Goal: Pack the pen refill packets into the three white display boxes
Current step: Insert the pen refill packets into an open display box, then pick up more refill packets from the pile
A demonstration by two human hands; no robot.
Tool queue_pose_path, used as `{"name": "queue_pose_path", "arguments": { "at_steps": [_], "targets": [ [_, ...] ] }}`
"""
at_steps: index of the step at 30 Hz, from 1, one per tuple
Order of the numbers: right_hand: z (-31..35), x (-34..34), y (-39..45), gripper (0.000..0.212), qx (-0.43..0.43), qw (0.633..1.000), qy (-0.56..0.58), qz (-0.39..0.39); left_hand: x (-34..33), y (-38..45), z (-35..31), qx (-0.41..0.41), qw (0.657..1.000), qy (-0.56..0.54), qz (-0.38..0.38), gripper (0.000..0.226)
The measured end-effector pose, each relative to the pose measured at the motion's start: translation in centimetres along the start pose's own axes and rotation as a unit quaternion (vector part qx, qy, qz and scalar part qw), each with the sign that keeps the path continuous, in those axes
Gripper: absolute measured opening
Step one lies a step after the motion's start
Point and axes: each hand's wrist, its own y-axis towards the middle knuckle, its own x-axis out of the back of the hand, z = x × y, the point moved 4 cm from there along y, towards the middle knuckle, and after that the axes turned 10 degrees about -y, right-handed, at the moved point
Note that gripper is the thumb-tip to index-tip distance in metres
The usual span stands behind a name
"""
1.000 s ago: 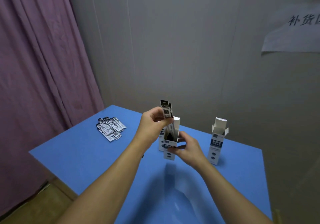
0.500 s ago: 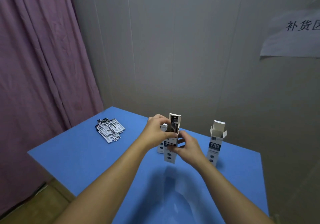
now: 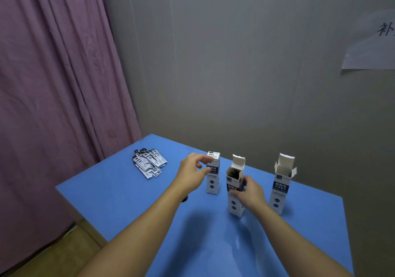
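Observation:
Three white display boxes stand upright on the blue table (image 3: 119, 195). The left box (image 3: 213, 178) has its top flap closed. The middle box (image 3: 234, 191) is open, with dark refill packets showing inside, and my right hand (image 3: 249, 193) grips its front. The right box (image 3: 282, 184) stands open and apart from both hands. My left hand (image 3: 193, 173) hovers empty beside the left box, fingers apart. A pile of several refill packets (image 3: 148, 163) lies at the far left of the table.
A purple curtain (image 3: 55, 84) hangs left of the table. A grey wall (image 3: 235, 62) rises right behind the table, with a paper sign (image 3: 372, 41) at the upper right. A strip of floor (image 3: 42, 261) shows at the lower left.
My left hand pushed the packets it held down into the middle box, let them go and drew back to the left. The middle box now stands on the table.

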Motion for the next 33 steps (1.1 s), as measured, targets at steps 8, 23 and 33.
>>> {"name": "queue_pose_path", "arguments": {
  "at_steps": [8, 23, 33],
  "targets": [
    [-0.2, -0.7, 0.1, 0.043, -0.075, 0.993, -0.078, 0.048, 2.3, -0.1, 4.0, 0.04, 0.998, 0.034, -0.016, 0.025],
    [13.4, -2.9, -1.7, 0.047, -0.075, 0.899, -0.347, 0.255, 12.4, 2.8, 9.8, 0.103, 0.977, 0.185, -0.004, 0.03],
    [21.2, -8.0, -2.2, 0.022, -0.019, 0.912, -0.325, 0.251, 20.4, 3.9, 13.8, 0.119, 0.967, 0.226, 0.003, 0.028]
  ]
}}
